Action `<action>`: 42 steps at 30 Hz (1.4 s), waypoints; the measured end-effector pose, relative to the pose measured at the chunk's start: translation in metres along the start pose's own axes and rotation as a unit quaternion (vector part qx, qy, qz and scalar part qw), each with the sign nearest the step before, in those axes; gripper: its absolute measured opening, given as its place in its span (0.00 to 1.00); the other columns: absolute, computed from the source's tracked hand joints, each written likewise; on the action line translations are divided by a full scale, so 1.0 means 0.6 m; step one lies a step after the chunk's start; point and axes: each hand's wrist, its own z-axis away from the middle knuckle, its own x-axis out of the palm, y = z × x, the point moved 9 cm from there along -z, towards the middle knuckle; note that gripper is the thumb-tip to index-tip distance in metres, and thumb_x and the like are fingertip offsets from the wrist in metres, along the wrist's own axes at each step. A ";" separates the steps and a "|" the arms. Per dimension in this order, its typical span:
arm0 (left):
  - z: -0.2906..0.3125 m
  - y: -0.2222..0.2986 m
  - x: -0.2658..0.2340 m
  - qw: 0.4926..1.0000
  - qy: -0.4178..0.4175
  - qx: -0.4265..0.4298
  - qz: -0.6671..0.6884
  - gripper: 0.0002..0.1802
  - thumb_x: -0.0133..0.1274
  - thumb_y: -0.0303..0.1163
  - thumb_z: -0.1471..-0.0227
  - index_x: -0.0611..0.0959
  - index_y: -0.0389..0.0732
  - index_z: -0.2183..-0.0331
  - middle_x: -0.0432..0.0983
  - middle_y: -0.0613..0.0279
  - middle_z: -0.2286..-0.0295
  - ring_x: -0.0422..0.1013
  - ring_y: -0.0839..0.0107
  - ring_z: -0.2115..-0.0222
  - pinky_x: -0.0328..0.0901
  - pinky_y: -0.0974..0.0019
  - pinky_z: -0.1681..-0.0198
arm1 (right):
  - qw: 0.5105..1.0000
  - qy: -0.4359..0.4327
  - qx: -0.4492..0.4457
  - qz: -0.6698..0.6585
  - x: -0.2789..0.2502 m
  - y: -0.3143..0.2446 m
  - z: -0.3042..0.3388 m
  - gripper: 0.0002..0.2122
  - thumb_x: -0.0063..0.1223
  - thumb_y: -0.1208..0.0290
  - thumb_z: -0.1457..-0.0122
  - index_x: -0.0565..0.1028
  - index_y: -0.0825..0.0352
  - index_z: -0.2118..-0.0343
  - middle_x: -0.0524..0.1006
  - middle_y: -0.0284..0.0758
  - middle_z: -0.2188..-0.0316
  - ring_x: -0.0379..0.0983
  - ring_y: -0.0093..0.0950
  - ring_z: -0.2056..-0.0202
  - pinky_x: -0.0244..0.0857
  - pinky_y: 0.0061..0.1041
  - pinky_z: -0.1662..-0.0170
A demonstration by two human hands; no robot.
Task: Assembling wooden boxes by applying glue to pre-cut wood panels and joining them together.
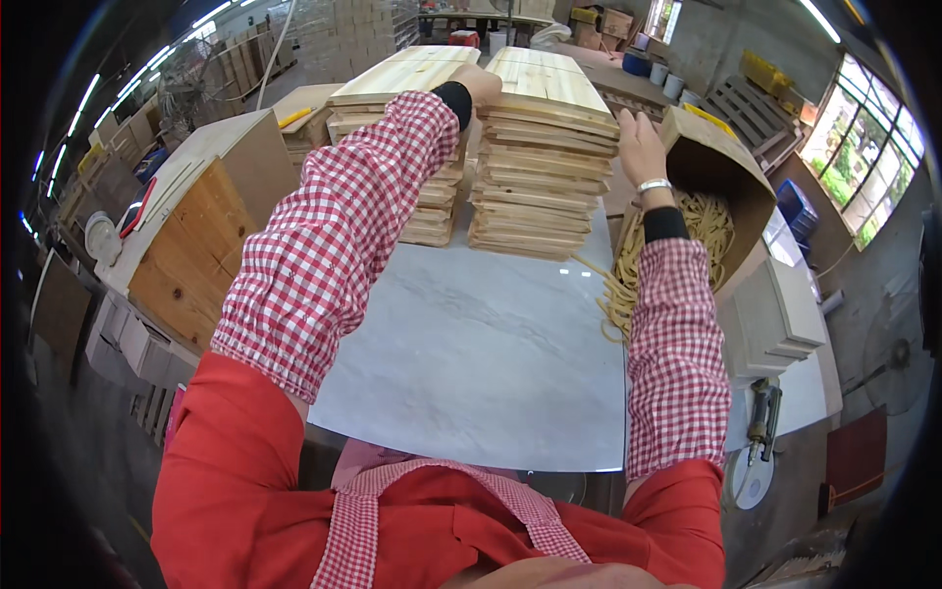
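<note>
Two tall stacks of pale wooden boards stand side by side at the far end of a glossy marbled tabletop (471, 344). My left hand (479, 86) reaches between them, its fingers curled at the left edge of the right stack (540, 162); the fingertips are partly hidden. At that stack's opposite edge, my right hand (642, 152) is closed against the upper boards. The left stack (402, 74) is partly covered by my left forearm. Both arms wear red-and-white checked sleeves.
Right of the stacks, an open brown carton (731, 162) lies tipped, spilling yellowish rubber-band-like loops (702, 231). White boxes (775, 319) and a hand-held power tool (762, 422) are at the right. A wooden cabinet (196, 240) stands left.
</note>
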 end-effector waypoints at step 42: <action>1.000 -0.202 0.109 0.423 -0.050 -0.427 0.798 0.24 0.53 0.25 0.46 0.68 0.34 0.48 0.71 0.56 0.53 0.69 0.67 0.52 0.65 0.62 0.49 | 0.827 -0.426 0.366 0.001 0.040 -0.194 0.869 0.18 0.50 0.66 0.39 0.69 0.75 0.52 0.78 0.36 0.71 0.76 0.21 0.67 0.67 0.18 0.66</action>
